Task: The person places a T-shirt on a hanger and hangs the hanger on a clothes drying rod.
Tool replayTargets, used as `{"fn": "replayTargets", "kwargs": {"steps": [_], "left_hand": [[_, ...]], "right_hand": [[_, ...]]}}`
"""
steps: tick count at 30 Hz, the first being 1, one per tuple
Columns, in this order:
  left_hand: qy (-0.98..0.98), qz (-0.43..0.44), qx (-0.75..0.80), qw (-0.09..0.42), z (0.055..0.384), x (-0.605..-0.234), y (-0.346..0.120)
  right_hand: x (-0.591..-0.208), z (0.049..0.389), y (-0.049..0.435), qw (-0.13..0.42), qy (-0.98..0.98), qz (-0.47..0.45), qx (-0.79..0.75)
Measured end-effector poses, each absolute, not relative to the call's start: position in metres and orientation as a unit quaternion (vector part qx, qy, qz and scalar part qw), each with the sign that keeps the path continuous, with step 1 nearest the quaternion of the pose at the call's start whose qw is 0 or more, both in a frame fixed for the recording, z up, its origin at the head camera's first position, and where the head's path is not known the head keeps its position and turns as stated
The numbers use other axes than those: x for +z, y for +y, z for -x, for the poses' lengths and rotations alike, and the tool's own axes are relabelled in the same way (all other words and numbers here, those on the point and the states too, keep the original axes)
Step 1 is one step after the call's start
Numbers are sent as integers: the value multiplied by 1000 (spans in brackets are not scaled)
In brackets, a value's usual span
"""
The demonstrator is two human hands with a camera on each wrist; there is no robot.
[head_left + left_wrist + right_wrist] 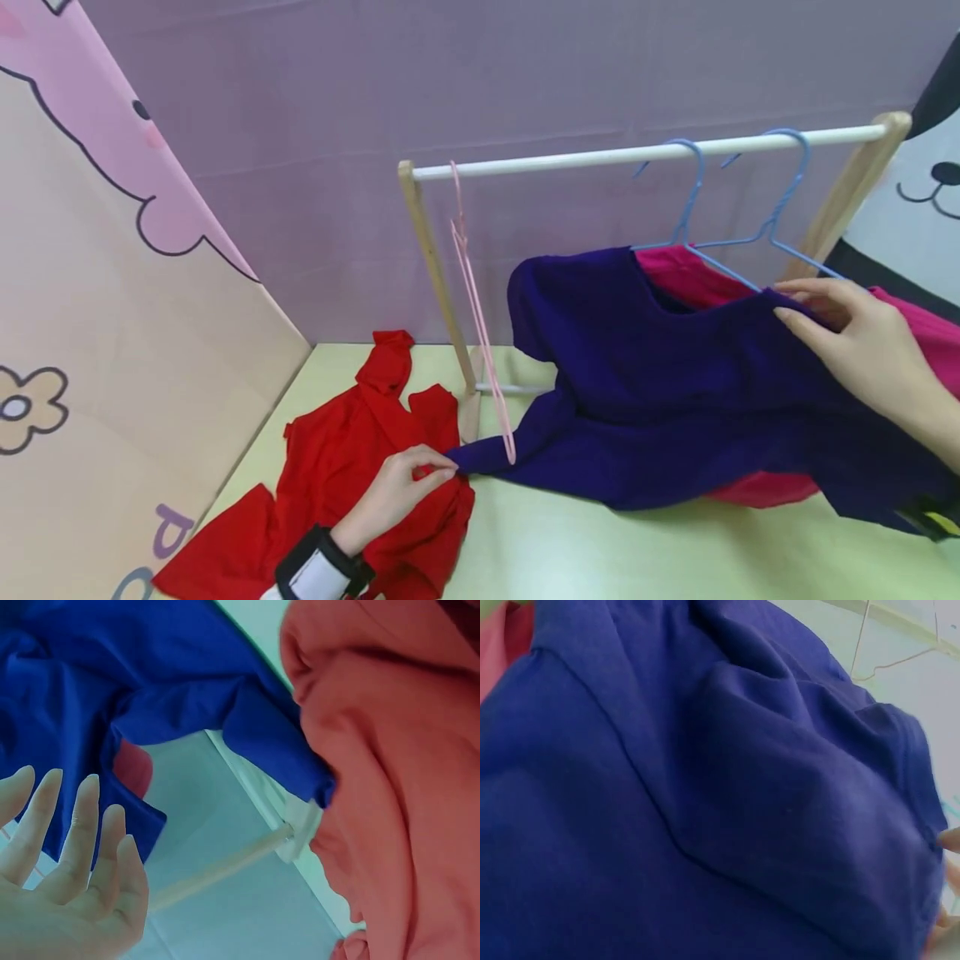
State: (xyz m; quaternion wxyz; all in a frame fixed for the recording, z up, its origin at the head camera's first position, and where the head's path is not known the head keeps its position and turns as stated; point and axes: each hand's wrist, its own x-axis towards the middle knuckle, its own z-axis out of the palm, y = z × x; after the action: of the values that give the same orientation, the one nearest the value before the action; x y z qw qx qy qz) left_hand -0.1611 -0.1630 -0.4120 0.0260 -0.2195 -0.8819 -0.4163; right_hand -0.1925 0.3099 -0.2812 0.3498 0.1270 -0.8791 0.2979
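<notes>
A dark blue short-sleeved shirt point(660, 375) hangs from a blue hanger point(686, 208) on the rack, its body pulled out to the left. My left hand point(405, 483) pinches a drawn-out corner of it between thumb and fingertips, over a heap of red clothing point(337, 450). In the left wrist view my left hand point(75, 877) overlaps the blue cloth, its other fingers fairly straight. My right hand point(862, 342) grips the shirt by the shoulder beside the neckline, thumb in front. Only fingertips point(951, 841) of it show in the right wrist view, against the cloth edge.
The small rack has a white rail point(570, 160) and wooden posts. A bare pink hanger point(480, 333) hangs at its left end, in front of the stretched shirt. Behind the shirt, a magenta garment point(765, 489) hangs near a second blue hanger point(787, 200). Printed panels stand at both sides.
</notes>
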Motion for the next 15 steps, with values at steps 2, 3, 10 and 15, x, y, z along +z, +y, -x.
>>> {"fn": "replayTargets", "kwargs": {"steps": [2,3,10,15], "left_hand": [[-887,211,-409,35,163,-413,-167],[-890,203,-407,39,163,-413,-169],[-904,164,-392,44,165,-416,-183],[-916,158,-367,32,165,-424,-195]], "right_hand": [[-277,183,299,388,-867,-156,272],[-276,179,294,409,-860,-172,253],[-281,144,260,471,-818,-282,171],[-301,130,251,474,-804,-332,134]]}}
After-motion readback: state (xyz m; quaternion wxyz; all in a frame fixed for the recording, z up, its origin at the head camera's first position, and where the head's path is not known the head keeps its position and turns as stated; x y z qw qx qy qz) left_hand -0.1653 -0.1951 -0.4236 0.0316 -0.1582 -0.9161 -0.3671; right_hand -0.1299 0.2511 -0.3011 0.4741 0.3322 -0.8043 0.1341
